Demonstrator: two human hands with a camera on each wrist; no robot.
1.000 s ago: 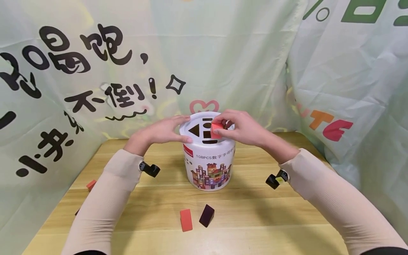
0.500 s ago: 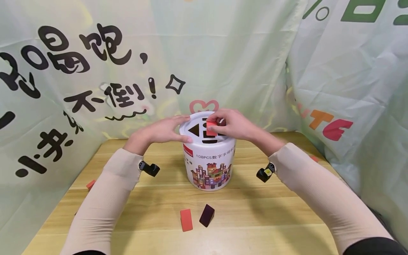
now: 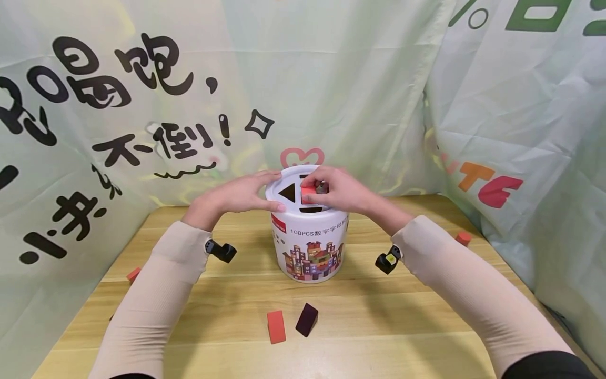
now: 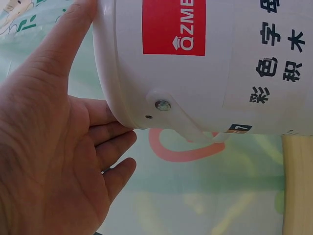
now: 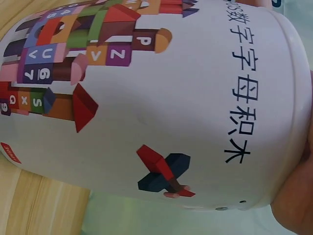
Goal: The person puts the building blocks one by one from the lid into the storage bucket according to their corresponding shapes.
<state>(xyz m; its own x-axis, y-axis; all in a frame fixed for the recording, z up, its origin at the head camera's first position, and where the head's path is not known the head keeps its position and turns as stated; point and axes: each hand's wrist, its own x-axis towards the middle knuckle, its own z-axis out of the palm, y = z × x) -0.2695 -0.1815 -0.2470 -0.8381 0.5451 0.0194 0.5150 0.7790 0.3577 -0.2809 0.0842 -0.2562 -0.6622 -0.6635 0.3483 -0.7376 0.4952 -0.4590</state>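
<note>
A white bucket printed with toy blocks stands upright on the wooden table. Its lid has dark cut-outs, among them a triangle and a slot along the front. My right hand pinches a red block close over the middle cut-outs, which block and fingers partly cover. At the lid's left edge rests my left hand, thumb in front and fingers behind. The left wrist view shows its fingers loosely extended at the rim, the palm apart from the bucket wall.
Nearer the front lie a red block and a dark wedge-shaped block. A small red cylinder sits at the right edge, and another red block at the left, beside the sleeve. A printed curtain hangs behind the table.
My right hand has shifted left over the lid with the red block, from the right-hand cut-outs to the middle ones. The left hand stays on the rim. The red cylinder has come into sight.
</note>
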